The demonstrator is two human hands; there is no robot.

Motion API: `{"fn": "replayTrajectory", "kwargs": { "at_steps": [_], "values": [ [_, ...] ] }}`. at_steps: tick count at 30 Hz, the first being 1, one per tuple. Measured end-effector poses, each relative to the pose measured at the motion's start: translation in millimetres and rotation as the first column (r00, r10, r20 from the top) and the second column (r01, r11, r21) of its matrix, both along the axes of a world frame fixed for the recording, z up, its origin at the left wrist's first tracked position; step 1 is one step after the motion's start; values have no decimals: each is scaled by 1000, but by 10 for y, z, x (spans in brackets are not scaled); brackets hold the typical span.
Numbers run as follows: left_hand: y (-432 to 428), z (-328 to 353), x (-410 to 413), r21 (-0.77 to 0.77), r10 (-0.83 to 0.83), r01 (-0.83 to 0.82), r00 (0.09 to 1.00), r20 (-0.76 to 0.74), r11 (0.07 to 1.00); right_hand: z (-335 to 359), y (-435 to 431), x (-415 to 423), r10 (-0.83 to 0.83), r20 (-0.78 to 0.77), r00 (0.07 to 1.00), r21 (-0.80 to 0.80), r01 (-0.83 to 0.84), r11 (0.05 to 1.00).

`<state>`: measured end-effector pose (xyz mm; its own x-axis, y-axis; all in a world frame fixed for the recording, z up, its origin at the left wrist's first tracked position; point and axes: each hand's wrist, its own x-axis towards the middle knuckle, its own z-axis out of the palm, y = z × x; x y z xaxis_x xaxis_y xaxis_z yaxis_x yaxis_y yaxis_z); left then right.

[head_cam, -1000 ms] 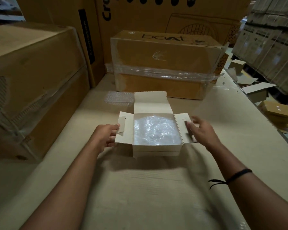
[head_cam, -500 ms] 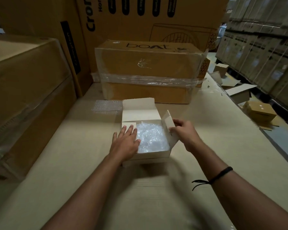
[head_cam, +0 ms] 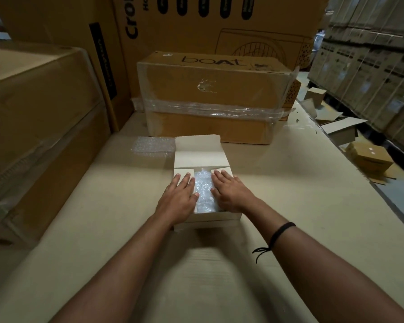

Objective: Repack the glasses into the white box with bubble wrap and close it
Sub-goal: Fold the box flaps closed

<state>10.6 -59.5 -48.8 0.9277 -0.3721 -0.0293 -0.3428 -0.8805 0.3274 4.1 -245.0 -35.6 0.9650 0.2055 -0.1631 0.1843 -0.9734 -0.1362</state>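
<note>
Two flaps [head_cam: 182, 171] now folded onto one white box [head_cam: 211, 220] — left hand [head_cam: 179, 201], right hand [head_cam: 231, 194] pressing, grips flat-open.

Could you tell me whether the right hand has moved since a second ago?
Yes. Judged against the white box, the right hand came inward from its outer side and now lies flat on the folded flap, beside the bubble wrap.

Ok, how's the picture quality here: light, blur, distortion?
Head view: dim light, brightest on the cardboard surface beside the white box; bubble wrap between left hand and right hand shows pale sheen; forearms at the bottom edge look soft; wide lens bends the cartons at the edges.
</note>
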Motion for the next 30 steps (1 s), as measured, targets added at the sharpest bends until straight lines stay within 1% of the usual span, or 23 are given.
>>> {"fn": "replayTrajectory", "kwargs": {
  "at_steps": [5,9,11,12,13,15,17,18,20,21,22,23,25,28,30],
  "values": [
    [46,14,31,-15,-12,12,999,-33,1000,8,-31,-415,3,25,1000,20,-3,1000],
    [68,-46,15,14,-36,36,999,-1,999,-6,-91,-634,3,49,999,28,-4,1000],
    [74,-83,3,16,-43,43,999,4,999,-6,-76,-574,5,69,998,107,-12,994],
    [79,-96,-1,13,-48,48,999,-1,999,-17,-65,-529,-26,113,993,194,3,981],
    [82,-102,-3,5,-49,49,999,-7,999,-23,-69,-454,-94,159,983,309,41,950],
    [91,-94,-7,-12,-52,52,999,-13,999,-12,-111,-219,-272,166,948,484,162,860],
    [92,-89,-22,-21,-58,58,998,-9,998,34,-171,97,-380,85,921,561,271,782],
    [93,-86,-29,-24,-58,58,998,-5,998,90,-189,247,-416,3,910,625,323,711],
    [99,-78,-33,-43,-52,53,999,9,998,189,-213,518,-446,-192,874,766,418,489],
    [103,-79,-33,-59,-48,49,999,15,997,238,-233,641,-441,-276,854,795,461,394],
    [104,-81,-37,-78,-41,42,999,17,996,288,-262,754,-437,-331,836,803,493,335],
    [105,-88,-39,-98,-32,34,999,20,995,323,-295,872,-432,-365,824,804,513,300],
    [99,-98,-42,-138,-15,19,999,31,990,405,-353,1076,-417,-407,813,803,536,261],
    [93,-121,-37,-186,-1,9,999,46,982,585,-406,1246,-424,-395,815,808,527,262],
    [99,-153,-41,-251,26,-9,997,67,968,770,-425,1252,-408,-345,845,830,478,289]
  ]
}}
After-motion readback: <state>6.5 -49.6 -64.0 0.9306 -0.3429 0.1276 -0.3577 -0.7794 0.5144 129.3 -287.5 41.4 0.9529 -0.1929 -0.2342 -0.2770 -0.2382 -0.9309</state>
